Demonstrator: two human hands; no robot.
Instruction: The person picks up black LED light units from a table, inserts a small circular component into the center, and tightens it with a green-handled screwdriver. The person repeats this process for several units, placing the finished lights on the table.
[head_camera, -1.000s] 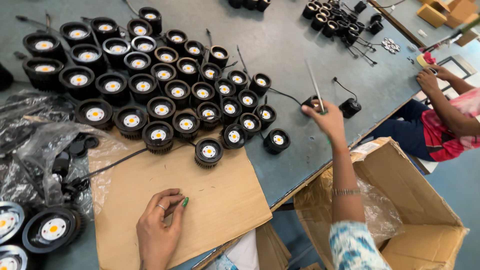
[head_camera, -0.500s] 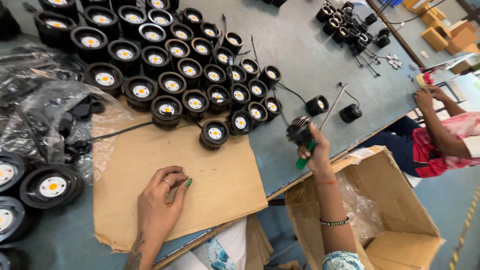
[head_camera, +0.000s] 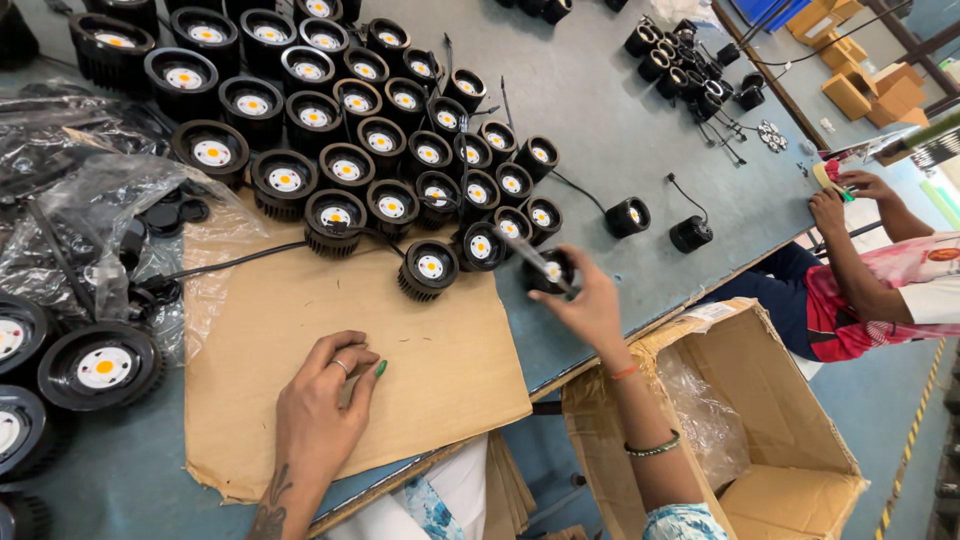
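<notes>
Two cardboard boxes (head_camera: 760, 400), one cardboard sheet (head_camera: 330, 330)

Open carton (head_camera: 760, 420): we saw a brown cardboard box standing open below the table edge, at our right, its flaps spread.
Carton liner (head_camera: 700, 400): we saw clear plastic film lining the inside of that box, crumpled against its left wall.
Flat cardboard sheet (head_camera: 420, 350): we saw a brown sheet lying on the table, its near edge torn.
Plastic bags (head_camera: 90, 220): we saw crinkled clear bags at the table's left, partly over the cardboard sheet.
Small cartons (head_camera: 870, 85): we saw a few tan boxes on the floor, far upper right.
Labels, signs, screens: we made out none.
</notes>
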